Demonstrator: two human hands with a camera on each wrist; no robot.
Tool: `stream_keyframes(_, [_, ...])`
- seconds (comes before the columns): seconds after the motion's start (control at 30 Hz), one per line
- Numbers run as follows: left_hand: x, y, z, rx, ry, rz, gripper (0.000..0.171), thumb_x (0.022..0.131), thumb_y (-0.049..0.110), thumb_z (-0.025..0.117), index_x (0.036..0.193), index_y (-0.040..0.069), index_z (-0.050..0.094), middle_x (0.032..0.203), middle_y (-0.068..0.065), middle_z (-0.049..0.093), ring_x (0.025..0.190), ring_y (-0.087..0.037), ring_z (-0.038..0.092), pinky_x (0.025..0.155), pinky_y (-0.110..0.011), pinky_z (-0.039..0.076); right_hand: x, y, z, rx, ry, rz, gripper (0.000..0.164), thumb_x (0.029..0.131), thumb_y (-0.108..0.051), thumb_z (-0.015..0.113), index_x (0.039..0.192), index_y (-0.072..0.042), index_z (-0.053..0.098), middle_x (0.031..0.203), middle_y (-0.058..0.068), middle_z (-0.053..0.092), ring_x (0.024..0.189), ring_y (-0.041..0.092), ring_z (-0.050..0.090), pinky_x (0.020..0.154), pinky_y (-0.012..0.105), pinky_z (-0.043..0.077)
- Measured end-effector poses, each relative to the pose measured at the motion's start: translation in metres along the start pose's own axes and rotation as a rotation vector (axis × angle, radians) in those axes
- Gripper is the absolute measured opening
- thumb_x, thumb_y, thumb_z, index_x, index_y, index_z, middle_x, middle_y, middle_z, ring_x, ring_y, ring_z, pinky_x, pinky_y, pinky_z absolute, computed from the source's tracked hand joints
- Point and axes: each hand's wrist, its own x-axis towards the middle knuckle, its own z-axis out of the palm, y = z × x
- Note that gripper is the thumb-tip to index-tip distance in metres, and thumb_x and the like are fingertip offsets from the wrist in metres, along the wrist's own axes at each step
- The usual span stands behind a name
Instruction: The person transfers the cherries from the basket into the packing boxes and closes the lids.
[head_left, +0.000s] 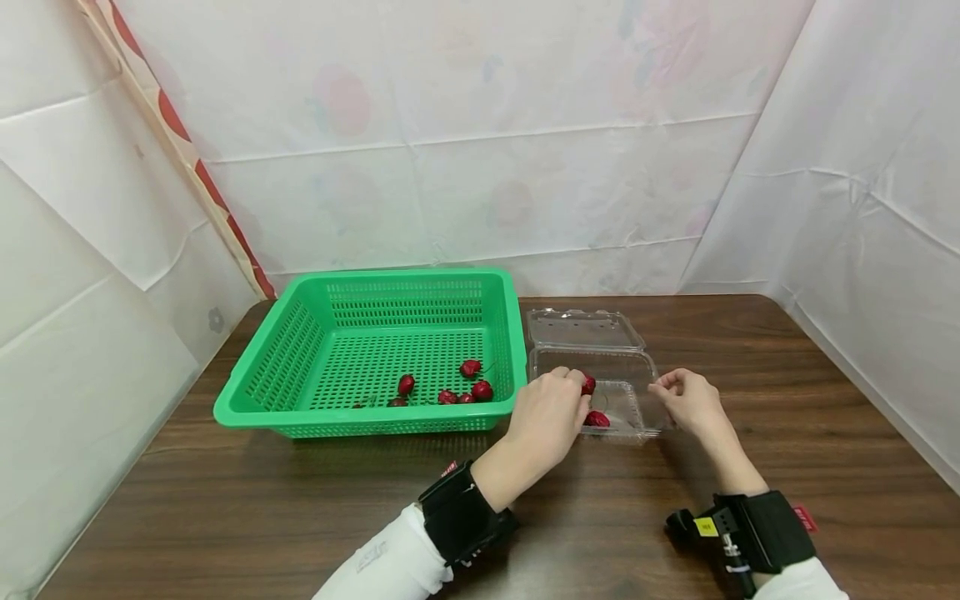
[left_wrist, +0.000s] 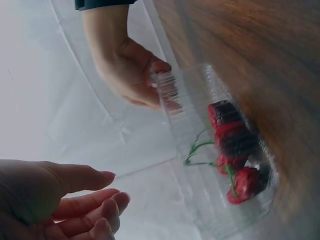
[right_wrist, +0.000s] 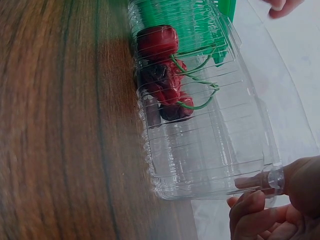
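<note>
A clear plastic clamshell box (head_left: 624,406) stands with its lid (head_left: 581,330) raised at the back. Several dark red cherries (right_wrist: 157,42) with green stems lie together in its left part. My right hand (head_left: 690,402) pinches the box's right rim between thumb and fingers. Above the left side of the box is my left hand (head_left: 550,412), hiding part of it in the head view. In the left wrist view its thumb and fingers (left_wrist: 82,178) are apart and hold nothing.
A green plastic basket (head_left: 375,421) with slotted walls stands directly left of the box. More cherries (head_left: 482,391) lie scattered in its front right part. The brown wooden table (head_left: 337,508) is bordered by white sheets (head_left: 450,183) at the back and sides.
</note>
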Motion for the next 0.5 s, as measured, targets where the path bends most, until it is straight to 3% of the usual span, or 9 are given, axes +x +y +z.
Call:
stream_keyframes(0.23, [-0.003,-0.01,-0.013,-0.014,0.08,-0.03,0.011,0.083,0.021,0.063,0.082,0.009,0.063,0.076,0.0,0.059,0.061,-0.012,0.057,0.046,-0.021,0.044,0.0,0.0,0.0,0.0,-0.001,-0.001,0.024,0.089,-0.016,0.051,0.092,0.007,0.051,0.052,0.0,0.05,0.041,0.012,0.048,0.045,0.028,0.038])
stream_keyframes(0.5, [-0.001,-0.027,-0.024,-0.039,0.087,-0.067,0.015,0.083,0.019,0.062,0.089,0.005,0.063,0.081,-0.004,0.059,0.066,-0.014,0.058,0.05,-0.022,0.046,0.0,0.0,0.0,0.0,-0.004,-0.009,0.023,0.089,-0.015,0.051,0.092,0.008,0.051,0.051,0.0,0.049,0.041,0.012,0.048,0.045,0.028,0.038])
